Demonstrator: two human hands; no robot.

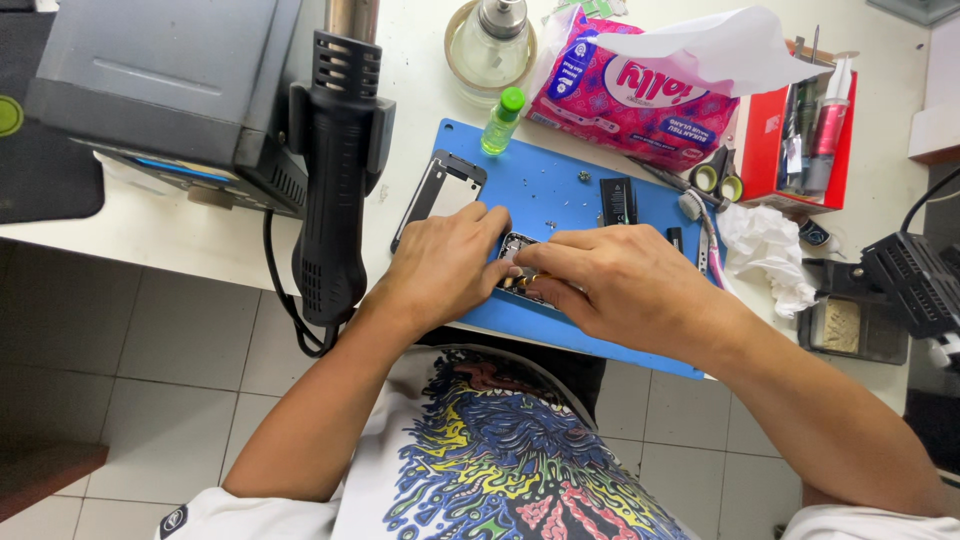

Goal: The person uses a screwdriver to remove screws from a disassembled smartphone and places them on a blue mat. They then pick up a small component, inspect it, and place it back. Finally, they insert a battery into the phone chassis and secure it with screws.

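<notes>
Both my hands rest on a blue work mat (545, 180) at the table's front edge. My left hand (447, 262) holds down a small opened phone body (517, 247), which is mostly hidden under my fingers. My right hand (610, 280) pinches at the same phone body from the right; whether it holds a small tool I cannot tell. A black phone frame (436, 190) lies on the mat to the left. A small black battery (618, 201) lies at the mat's far right.
A black hot-air gun (335, 170) hangs on a grey station (165, 85) at left. Behind the mat stand a green-capped bottle (502, 120), a glass dispenser (490, 45) and a pink tissue pack (640, 95). A red tool holder (800, 135), scissors (718, 178) and crumpled tissue (768, 250) lie at right.
</notes>
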